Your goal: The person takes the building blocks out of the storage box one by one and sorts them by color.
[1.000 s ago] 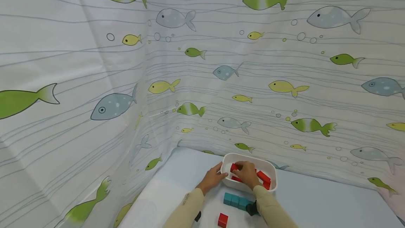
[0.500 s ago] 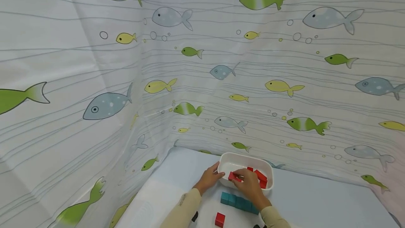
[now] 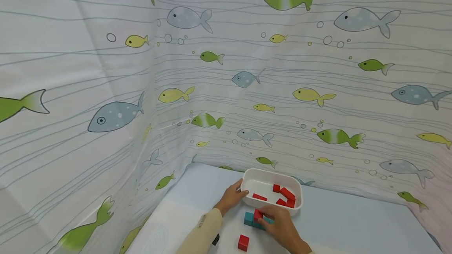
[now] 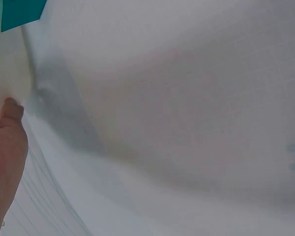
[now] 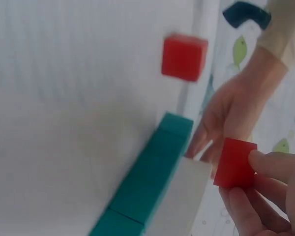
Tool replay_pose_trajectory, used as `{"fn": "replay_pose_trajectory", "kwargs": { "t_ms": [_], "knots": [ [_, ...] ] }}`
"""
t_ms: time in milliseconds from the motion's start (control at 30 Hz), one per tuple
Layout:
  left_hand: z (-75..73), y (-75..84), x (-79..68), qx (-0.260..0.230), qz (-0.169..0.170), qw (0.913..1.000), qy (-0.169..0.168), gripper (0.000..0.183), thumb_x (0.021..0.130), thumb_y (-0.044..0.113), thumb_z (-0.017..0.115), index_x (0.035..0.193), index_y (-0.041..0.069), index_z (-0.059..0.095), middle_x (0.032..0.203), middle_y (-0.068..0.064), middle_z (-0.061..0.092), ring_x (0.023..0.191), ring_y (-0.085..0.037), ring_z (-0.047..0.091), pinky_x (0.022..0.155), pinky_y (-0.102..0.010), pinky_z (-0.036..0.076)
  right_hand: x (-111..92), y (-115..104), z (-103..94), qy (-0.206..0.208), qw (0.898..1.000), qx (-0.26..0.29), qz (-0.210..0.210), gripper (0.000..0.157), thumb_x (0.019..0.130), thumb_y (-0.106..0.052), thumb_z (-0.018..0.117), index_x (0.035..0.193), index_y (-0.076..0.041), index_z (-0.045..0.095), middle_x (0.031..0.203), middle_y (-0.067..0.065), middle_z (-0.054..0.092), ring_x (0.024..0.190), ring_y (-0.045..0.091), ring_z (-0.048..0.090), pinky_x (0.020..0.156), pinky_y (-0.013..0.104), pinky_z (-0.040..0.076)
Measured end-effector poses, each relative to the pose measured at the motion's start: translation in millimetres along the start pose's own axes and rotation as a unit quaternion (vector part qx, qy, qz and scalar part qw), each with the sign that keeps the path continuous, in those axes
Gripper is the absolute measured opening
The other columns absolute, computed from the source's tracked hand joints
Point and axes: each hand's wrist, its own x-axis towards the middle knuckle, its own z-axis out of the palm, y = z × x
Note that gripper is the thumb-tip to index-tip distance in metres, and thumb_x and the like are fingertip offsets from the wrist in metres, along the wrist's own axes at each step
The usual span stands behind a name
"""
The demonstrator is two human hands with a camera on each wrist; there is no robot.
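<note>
My right hand (image 3: pixel 282 228) pinches a red block (image 3: pixel 258 215) between thumb and fingers, above the row of teal blocks (image 3: pixel 248 218) in the head view. In the right wrist view the held red block (image 5: pixel 234 163) is close to the fingertips, apart from the teal row (image 5: pixel 155 167). My left hand (image 3: pixel 230 198) holds the left end of a white plastic tub (image 3: pixel 301 195), thumb on its near side. Inside the tub lie several red blocks (image 3: pixel 288 193). Another red block (image 3: pixel 243 243) sits on the table, nearer than the teal row.
The pale table (image 3: pixel 339 214) extends right of the tub. Fish-printed cloth (image 3: pixel 226 89) hangs behind and to the left. A dark object (image 3: pixel 215 240) shows beside the left sleeve (image 3: pixel 201 230).
My right hand has lifted the red block out of the tub and carried it nearer, over the teal row. My left hand has stayed at the tub's left end.
</note>
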Motion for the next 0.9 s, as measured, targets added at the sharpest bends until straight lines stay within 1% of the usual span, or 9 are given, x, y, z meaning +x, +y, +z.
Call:
{"fn": "replay_pose_trajectory", "kwargs": {
  "t_ms": [133,233,367,433,533,667,767,900],
  "knots": [
    [0.4,2.5,-0.5,0.009,-0.009,0.9999,0.006,0.067,0.096,0.031,0.063,0.151,0.006,0.035,0.152,-0.013,0.039,0.133,-0.032,0.045,0.106,-0.048,0.041,-18.2,-1.3,3.7,-0.054,0.998,0.029,0.005,0.03,0.085,-0.027,0.078,0.109,-0.01,0.075,0.102,-0.007,0.07,0.091,0.011,0.067,0.078,0.032,0.059],
    [-0.2,2.8,-1.7,0.005,-0.016,0.9998,0.008,0.068,0.096,0.032,0.063,0.152,0.007,0.034,0.153,-0.012,0.038,0.133,-0.032,0.045,0.106,-0.048,0.04,-28.6,0.6,9.3,-0.08,0.996,0.047,0.005,0.03,0.085,-0.029,0.076,0.108,-0.008,0.075,0.1,-0.005,0.071,0.089,0.009,0.067,0.076,0.031,0.059],
    [-0.9,2.3,-1.3,-0.003,-0.023,0.9997,0.011,0.068,0.096,0.033,0.062,0.152,0.009,0.033,0.154,-0.01,0.037,0.134,-0.031,0.044,0.107,-0.049,0.039,-37.5,0.9,16.7,-0.105,0.991,0.082,0.032,0.032,0.085,-0.033,0.076,0.108,-0.01,0.074,0.099,-0.006,0.07,0.089,0.01,0.066,0.074,0.031,0.059],
    [-1.1,1.6,0.5,-0.008,-0.026,0.9996,0.011,0.068,0.096,0.034,0.062,0.153,0.011,0.033,0.154,-0.009,0.037,0.135,-0.031,0.043,0.107,-0.049,0.039,-40.4,-0.8,19.8,-0.116,0.986,0.108,0.057,0.032,0.085,-0.032,0.077,0.108,-0.011,0.074,0.099,-0.007,0.069,0.09,0.011,0.066,0.074,0.034,0.06],
    [-0.6,1.3,2.7,-0.008,-0.03,0.9994,0.012,0.067,0.096,0.032,0.062,0.153,0.012,0.033,0.154,-0.008,0.037,0.135,-0.031,0.042,0.106,-0.05,0.04,-43.3,-4.6,24.6,-0.13,0.979,0.129,0.089,0.03,0.084,-0.031,0.078,0.107,-0.013,0.075,0.098,-0.009,0.068,0.088,0.011,0.066,0.074,0.035,0.06],
    [0.7,1.7,1.9,-0.009,-0.032,0.9994,0.01,0.067,0.096,0.033,0.062,0.153,0.013,0.033,0.154,-0.009,0.037,0.136,-0.031,0.042,0.106,-0.05,0.04,-45.8,-7.1,29.1,-0.14,0.977,0.131,0.09,0.027,0.084,-0.028,0.078,0.105,-0.011,0.076,0.097,-0.009,0.068,0.085,0.008,0.065,0.074,0.036,0.06],
    [2.0,1.6,1.3,-0.01,-0.03,0.9995,0.008,0.068,0.096,0.033,0.063,0.153,0.012,0.033,0.154,-0.01,0.037,0.135,-0.032,0.042,0.106,-0.05,0.04,-47.2,-7.5,30.5,-0.14,0.978,0.133,0.08,0.027,0.084,-0.026,0.078,0.105,-0.009,0.076,0.097,-0.008,0.069,0.085,0.009,0.066,0.074,0.036,0.06],
    [3.4,1.6,0.0,-0.012,-0.032,0.9994,0.008,0.069,0.096,0.034,0.063,0.153,0.012,0.032,0.154,-0.009,0.036,0.136,-0.031,0.042,0.106,-0.049,0.04,-48.8,-7.7,31.2,-0.139,0.977,0.137,0.084,0.027,0.083,-0.026,0.079,0.105,-0.01,0.076,0.096,-0.008,0.069,0.084,0.008,0.066,0.073,0.035,0.06]
  ]
}}
